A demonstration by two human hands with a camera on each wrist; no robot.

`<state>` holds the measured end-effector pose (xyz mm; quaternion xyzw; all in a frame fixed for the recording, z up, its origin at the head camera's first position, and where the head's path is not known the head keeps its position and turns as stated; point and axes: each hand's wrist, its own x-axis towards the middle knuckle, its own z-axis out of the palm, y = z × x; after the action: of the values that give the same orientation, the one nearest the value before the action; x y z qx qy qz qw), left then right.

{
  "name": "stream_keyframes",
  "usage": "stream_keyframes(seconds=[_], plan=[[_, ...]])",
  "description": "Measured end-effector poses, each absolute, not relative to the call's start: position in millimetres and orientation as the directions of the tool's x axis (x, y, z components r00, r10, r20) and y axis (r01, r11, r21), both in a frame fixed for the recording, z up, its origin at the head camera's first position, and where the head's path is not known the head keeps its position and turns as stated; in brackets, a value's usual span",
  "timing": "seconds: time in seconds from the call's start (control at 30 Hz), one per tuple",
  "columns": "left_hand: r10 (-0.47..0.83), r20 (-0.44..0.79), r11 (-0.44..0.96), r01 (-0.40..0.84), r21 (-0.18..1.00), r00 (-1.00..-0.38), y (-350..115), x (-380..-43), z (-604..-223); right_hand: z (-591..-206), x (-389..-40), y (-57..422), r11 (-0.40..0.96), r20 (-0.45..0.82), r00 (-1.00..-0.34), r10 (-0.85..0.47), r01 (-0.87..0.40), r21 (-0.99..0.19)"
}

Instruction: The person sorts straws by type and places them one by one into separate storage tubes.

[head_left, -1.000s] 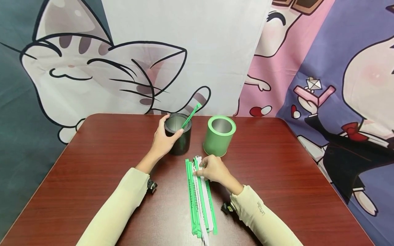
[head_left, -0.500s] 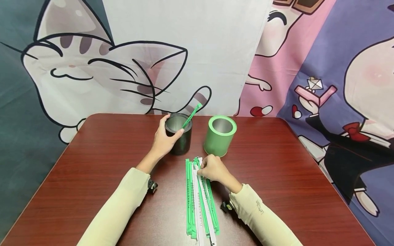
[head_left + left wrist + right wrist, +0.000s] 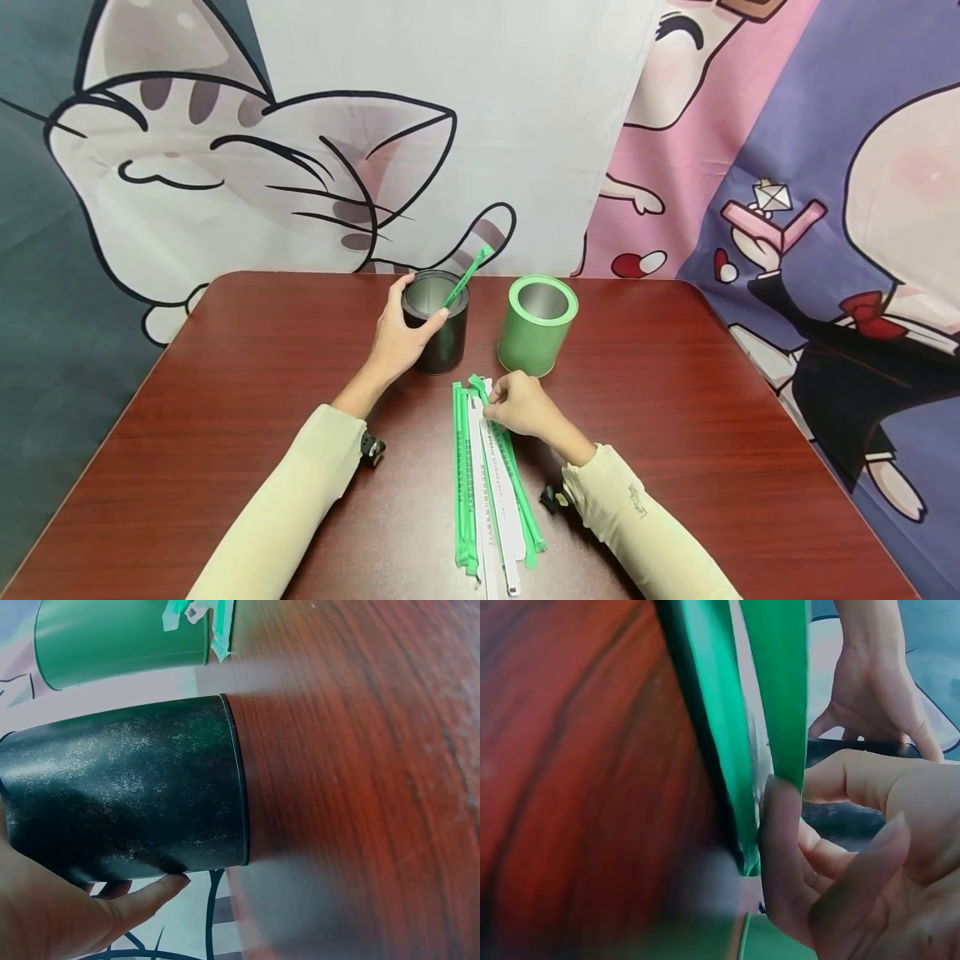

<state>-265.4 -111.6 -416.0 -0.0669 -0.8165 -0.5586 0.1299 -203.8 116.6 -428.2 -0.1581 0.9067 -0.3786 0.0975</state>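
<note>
My left hand [image 3: 401, 337] grips the black can [image 3: 447, 346] near its rim, thumb toward me. One green wrapped straw [image 3: 468, 277] leans out of that can over its right side. Below the cans, green-wrapped straws [image 3: 465, 492] and white-wrapped straws [image 3: 504, 487] lie in a loose bundle, their near ends fanned out. My right hand [image 3: 523, 406] is at the bundle's far end, fingers curled. In the right wrist view, its fingers pinch a green wrapped straw [image 3: 780, 697] raised beside another green one [image 3: 720, 712].
An upright green can [image 3: 532, 342] stands right of the black can, just beyond my right hand. Both cans are near the far edge of the reddish-brown table [image 3: 645, 400]. A cartoon-printed cloth [image 3: 300, 167] hangs behind it.
The straws' near ends have spread apart, with some green ones swinging right. My right hand has shifted slightly at the bundle's far end. The left hand stays on the black can.
</note>
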Motion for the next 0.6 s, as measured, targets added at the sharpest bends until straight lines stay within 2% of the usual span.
stream_keyframes(seconds=[0.3,0.6], plan=[[-0.031,0.286,0.358,0.257,0.898,-0.958,-112,-265,-416,-402,-202,119,0.58,-0.058,-0.922,-0.383,-0.191,-0.792],[-0.033,0.283,0.362,0.253,0.897,-0.958,-112,-265,-417,-354,-205,128,0.466,-0.024,-0.948,-0.318,-0.134,-0.875]])
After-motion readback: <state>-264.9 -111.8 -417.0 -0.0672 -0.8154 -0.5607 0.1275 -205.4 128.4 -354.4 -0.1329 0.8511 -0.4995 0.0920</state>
